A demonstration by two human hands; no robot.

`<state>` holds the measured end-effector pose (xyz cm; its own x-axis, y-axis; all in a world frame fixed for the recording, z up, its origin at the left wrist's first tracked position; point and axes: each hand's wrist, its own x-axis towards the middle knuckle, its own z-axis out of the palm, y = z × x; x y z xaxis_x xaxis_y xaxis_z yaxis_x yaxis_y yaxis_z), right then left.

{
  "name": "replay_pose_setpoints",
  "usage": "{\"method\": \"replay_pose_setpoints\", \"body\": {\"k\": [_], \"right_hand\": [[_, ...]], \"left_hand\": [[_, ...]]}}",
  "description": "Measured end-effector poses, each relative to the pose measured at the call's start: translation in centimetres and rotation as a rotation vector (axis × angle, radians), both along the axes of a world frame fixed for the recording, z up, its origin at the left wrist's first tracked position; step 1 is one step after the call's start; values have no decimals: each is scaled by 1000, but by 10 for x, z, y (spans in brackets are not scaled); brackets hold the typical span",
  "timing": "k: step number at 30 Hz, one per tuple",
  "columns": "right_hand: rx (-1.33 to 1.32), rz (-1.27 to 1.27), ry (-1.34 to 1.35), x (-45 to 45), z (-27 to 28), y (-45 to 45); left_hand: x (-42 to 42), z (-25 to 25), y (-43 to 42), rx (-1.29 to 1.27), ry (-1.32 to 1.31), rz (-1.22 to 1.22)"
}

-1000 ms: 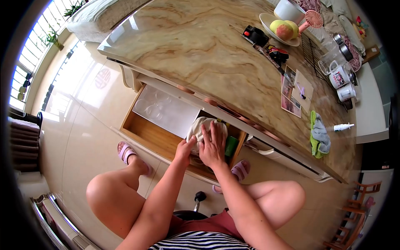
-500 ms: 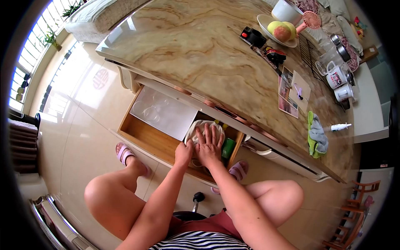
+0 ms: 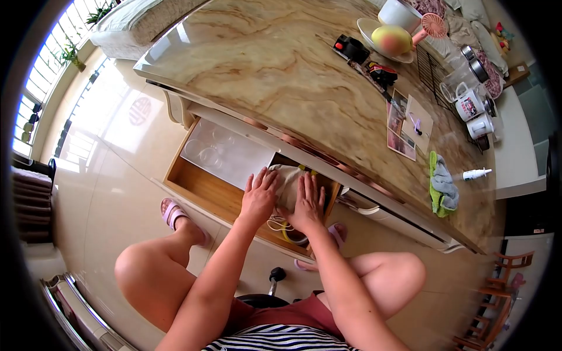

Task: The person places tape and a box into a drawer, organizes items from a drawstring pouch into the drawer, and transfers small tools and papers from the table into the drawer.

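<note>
A cream cloth bundle (image 3: 287, 182) lies in the right part of the open wooden drawer (image 3: 202, 186). On its left side rests my left hand (image 3: 259, 196), fingers extended. My right hand (image 3: 307, 206) lies along its right side with the fingers spread. Coiled cables (image 3: 288, 229) show in the drawer below the bundle. A white box or tray (image 3: 225, 153) with clear round shapes on it fills the drawer's back left. The green object seen earlier is hidden by my right hand.
Above the drawer is a marbled tabletop (image 3: 263, 64). It bears a fruit bowl (image 3: 364, 30), a black and red toy (image 3: 351, 48), photo cards (image 3: 401, 137), a green and grey cloth (image 3: 443, 186), a white bottle (image 3: 475, 174) and mugs (image 3: 468, 105) at a wire rack.
My left hand has opened and moved up onto the bundle's left side. My right hand has shifted to the right side, now covering the green object. More of the cables shows.
</note>
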<state>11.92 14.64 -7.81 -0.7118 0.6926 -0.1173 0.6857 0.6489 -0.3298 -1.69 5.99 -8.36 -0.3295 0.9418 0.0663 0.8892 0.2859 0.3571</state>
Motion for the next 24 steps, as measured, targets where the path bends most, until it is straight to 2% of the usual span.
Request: {"method": "replay_pose_setpoints", "body": {"k": [2,8,11,15,20,24], "right_hand": [[-38,-6,-108,2,7,1],[4,-18,-182,-1,2,-6],[11,-47,-221,-5,-1,-9],[31,-44,-226,-7,-4,-11],[32,-42,-247,-8,-2,-10],[10,-47,-198,-9,2,-9]], "left_hand": [[1,-1,-1,21,2,7],[6,-10,2,24,103,3],[5,-17,3,37,68,-11],[5,-13,5,49,43,-9],[2,0,8,-79,-74,-6],[0,2,-2,-104,-14,-36]]}}
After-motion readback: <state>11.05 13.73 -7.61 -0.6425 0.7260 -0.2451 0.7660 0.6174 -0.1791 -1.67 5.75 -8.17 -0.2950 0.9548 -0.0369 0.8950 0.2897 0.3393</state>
